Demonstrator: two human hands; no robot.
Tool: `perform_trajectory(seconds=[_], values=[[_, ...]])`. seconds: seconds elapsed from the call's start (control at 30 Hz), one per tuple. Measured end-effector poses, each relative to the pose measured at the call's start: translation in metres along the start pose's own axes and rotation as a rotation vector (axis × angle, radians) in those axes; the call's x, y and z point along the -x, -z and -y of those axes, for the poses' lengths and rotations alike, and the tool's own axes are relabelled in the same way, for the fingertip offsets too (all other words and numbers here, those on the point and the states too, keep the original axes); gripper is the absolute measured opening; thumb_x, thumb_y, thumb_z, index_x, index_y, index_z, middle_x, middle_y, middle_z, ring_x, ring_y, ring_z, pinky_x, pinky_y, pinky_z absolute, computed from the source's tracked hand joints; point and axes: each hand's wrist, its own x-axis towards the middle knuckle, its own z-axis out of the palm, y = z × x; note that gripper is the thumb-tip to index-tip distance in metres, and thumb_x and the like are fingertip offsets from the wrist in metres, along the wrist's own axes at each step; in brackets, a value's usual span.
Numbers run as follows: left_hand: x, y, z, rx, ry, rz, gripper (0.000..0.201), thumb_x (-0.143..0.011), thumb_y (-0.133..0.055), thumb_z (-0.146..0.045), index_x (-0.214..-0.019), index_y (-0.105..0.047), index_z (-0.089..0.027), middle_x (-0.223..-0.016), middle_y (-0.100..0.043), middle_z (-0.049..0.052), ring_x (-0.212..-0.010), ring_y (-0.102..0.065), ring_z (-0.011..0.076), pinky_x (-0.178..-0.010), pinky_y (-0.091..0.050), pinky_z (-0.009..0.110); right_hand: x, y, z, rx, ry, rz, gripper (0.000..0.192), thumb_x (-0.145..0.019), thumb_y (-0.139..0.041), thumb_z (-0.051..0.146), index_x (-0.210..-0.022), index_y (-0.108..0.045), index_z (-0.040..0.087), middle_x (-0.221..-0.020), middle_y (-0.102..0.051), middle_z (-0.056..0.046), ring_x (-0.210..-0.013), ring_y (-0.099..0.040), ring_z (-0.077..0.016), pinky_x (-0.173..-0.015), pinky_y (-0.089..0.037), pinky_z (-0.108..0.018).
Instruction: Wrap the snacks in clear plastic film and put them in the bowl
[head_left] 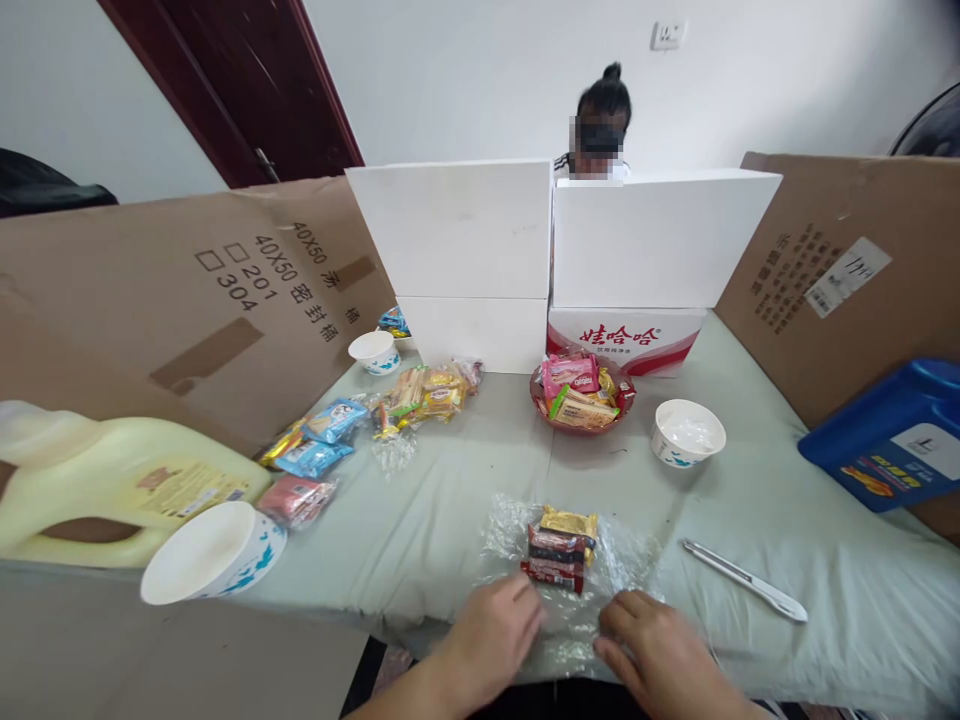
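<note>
both hands rest at the near edge of the table, on a sheet of clear plastic wrap (592, 580) spread over the pale green cloth (750, 520); the left hand (491, 635) has its fingers curled down onto the near-left part of the sheet, just below a small stack of wrapped snack bars (559, 550) lying at the sheet's middle; the right hand (660, 655) lies flat-ish on the near-right part, fingers bent and pressing the film, and i cannot tell whether either hand actually pinches it; the stack looks dark red with a gold packet on top; right of the sheet lies a utility knife (742, 578), apart from it; beyond the sheet stands a red bowl of snacks (581, 395), with a white paper cup (686, 432) to its right; left of the sheet sit loose snack packets (420, 395), another white cup (214, 550) and a pale yellow jug (97, 480); to my eye, wrapping neatly would want the film pulled taut and the bars kept squared.
</note>
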Motion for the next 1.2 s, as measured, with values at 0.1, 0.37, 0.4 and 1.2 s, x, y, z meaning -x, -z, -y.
perform_trajectory(seconds=[0.1,0.37,0.4,1.2], values=[[-0.018,0.001,0.011,-0.021,0.141,-0.152,0.014,-0.088,-0.048,-0.017,-0.094,-0.06,-0.022,-0.097,-0.065,0.006,-0.084,-0.063,0.0216,-0.071,-0.052,0.033,-0.013,-0.002,-0.012,0.104,-0.2,-0.103,0.027,-0.094,-0.04,0.026,-0.109,-0.062,0.023,-0.091,-0.07,-0.006,-0.063,-0.066,-0.0173,-0.055,-0.046,-0.027],[-0.052,0.009,0.011,0.067,-0.031,-0.107,0.051,-0.075,-0.071,-0.021,-0.123,-0.053,-0.026,-0.125,-0.059,0.007,-0.118,-0.052,0.0289,-0.099,-0.044,0.048,-0.045,0.0,-0.011,0.001,-0.114,-0.369,0.044,-0.092,-0.045,0.025,-0.135,-0.046,0.022,-0.135,-0.054,-0.012,-0.11,-0.06,-0.0272,-0.086,-0.054,-0.043],[-0.056,0.01,0.011,0.088,-0.051,-0.079,0.051,-0.075,-0.071,-0.023,-0.123,-0.053,-0.026,-0.124,-0.059,0.007,-0.118,-0.052,0.0285,-0.098,-0.044,0.048,-0.049,0.0,-0.009,-0.048,-0.067,-0.365,0.041,-0.092,-0.046,0.025,-0.132,-0.049,0.023,-0.13,-0.057,-0.011,-0.113,-0.058,-0.0263,-0.092,-0.051,-0.044],[-0.136,0.06,0.05,0.483,0.046,-0.211,0.052,-0.074,-0.072,-0.022,-0.123,-0.055,-0.023,-0.101,-0.068,0.002,-0.089,-0.066,0.0196,-0.081,-0.052,0.031,-0.051,-0.059,-0.05,-0.468,-0.072,-0.526,0.042,-0.098,-0.037,0.038,-0.138,-0.044,0.025,-0.137,-0.053,-0.008,-0.127,-0.049,-0.0212,-0.104,-0.045,-0.037]])
